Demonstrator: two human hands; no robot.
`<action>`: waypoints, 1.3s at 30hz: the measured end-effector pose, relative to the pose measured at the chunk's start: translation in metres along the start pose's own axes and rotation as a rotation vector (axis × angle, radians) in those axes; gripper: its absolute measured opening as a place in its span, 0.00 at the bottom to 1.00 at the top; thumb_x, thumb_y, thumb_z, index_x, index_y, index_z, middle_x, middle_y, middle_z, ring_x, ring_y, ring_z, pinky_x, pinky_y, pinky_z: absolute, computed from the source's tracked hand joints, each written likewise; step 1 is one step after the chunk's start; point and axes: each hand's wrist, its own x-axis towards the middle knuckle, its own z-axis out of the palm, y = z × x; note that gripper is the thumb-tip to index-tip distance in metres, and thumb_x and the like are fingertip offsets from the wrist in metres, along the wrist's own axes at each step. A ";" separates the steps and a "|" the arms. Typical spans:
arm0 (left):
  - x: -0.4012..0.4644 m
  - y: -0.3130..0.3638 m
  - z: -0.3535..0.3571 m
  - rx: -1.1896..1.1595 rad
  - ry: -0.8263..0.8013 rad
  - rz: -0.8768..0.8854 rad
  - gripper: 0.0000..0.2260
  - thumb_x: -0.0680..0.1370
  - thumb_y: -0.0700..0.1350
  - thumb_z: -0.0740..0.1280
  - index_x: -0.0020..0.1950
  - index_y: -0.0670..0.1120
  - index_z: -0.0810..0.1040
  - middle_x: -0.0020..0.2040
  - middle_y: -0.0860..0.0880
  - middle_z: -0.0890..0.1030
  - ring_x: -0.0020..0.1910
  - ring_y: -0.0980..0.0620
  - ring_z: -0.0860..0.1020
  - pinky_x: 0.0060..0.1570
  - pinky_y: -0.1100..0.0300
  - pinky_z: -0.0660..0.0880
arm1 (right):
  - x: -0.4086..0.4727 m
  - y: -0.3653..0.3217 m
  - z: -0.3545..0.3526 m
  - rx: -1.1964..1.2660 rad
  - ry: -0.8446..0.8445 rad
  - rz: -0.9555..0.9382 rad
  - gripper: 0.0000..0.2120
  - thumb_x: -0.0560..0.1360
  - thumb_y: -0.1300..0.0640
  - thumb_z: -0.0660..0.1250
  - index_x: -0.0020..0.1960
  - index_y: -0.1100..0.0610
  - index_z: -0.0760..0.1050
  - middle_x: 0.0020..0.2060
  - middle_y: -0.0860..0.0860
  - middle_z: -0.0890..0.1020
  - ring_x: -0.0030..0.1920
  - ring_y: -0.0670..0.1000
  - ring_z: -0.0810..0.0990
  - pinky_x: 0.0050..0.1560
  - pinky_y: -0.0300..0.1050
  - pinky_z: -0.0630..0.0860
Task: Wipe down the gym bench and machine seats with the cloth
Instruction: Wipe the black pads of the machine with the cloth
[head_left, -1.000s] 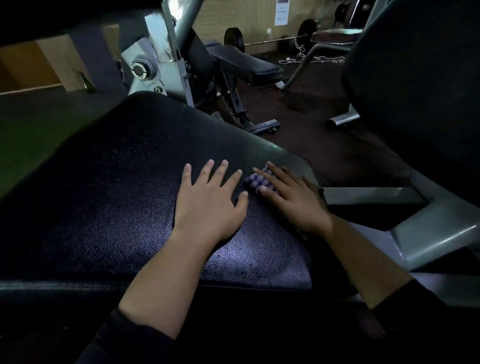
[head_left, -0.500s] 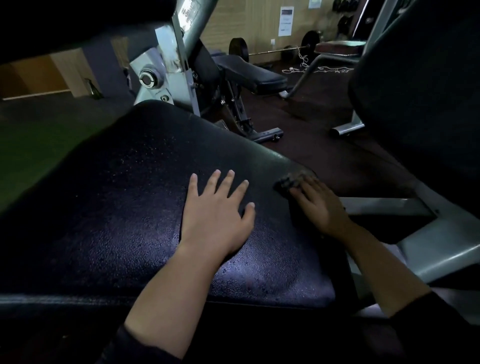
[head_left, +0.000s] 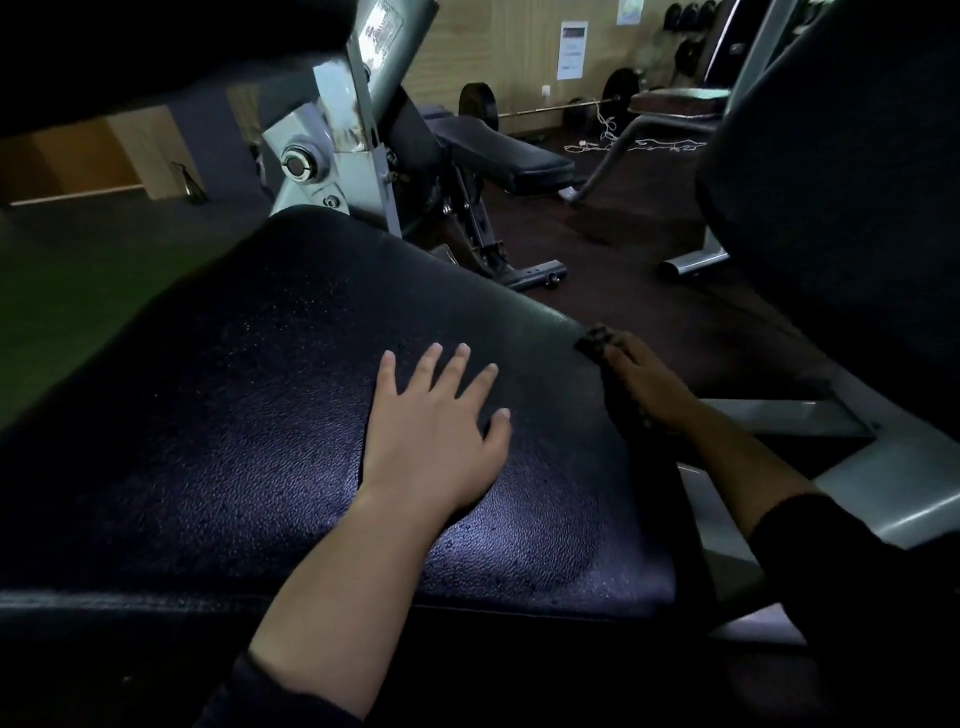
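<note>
The cloth (head_left: 597, 340) lies at the seat pad's (head_left: 260, 415) far right corner under the right hand (head_left: 649, 387), flat fingers pressing it; left hand (head_left: 431, 431) rests spread and open mid-pad, so the right edge comes next

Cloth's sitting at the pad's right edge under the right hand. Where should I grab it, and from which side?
Probably pinch the far end of the cloth that pokes out past the right hand's fingertips, coming from the right, off the pad. The rest lies hidden under that hand.
</note>
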 end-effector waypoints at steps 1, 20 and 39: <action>0.000 0.000 0.000 -0.002 0.001 -0.001 0.26 0.81 0.61 0.44 0.79 0.59 0.51 0.80 0.53 0.48 0.78 0.52 0.44 0.74 0.42 0.39 | -0.007 0.003 0.003 -0.041 0.006 0.001 0.26 0.81 0.45 0.53 0.75 0.56 0.61 0.75 0.54 0.61 0.76 0.53 0.57 0.76 0.50 0.51; 0.000 0.000 0.001 0.002 0.005 0.003 0.26 0.81 0.61 0.44 0.79 0.59 0.51 0.80 0.53 0.48 0.78 0.51 0.45 0.74 0.41 0.40 | 0.012 -0.016 0.014 -0.361 -0.010 0.041 0.27 0.81 0.42 0.44 0.75 0.53 0.61 0.75 0.56 0.60 0.75 0.58 0.58 0.74 0.54 0.55; 0.000 -0.001 0.001 -0.020 0.006 0.006 0.26 0.81 0.60 0.45 0.79 0.58 0.52 0.80 0.52 0.49 0.78 0.51 0.45 0.74 0.41 0.39 | 0.014 -0.017 0.010 -0.265 0.035 0.028 0.21 0.82 0.47 0.51 0.73 0.52 0.64 0.74 0.53 0.64 0.73 0.57 0.62 0.72 0.56 0.58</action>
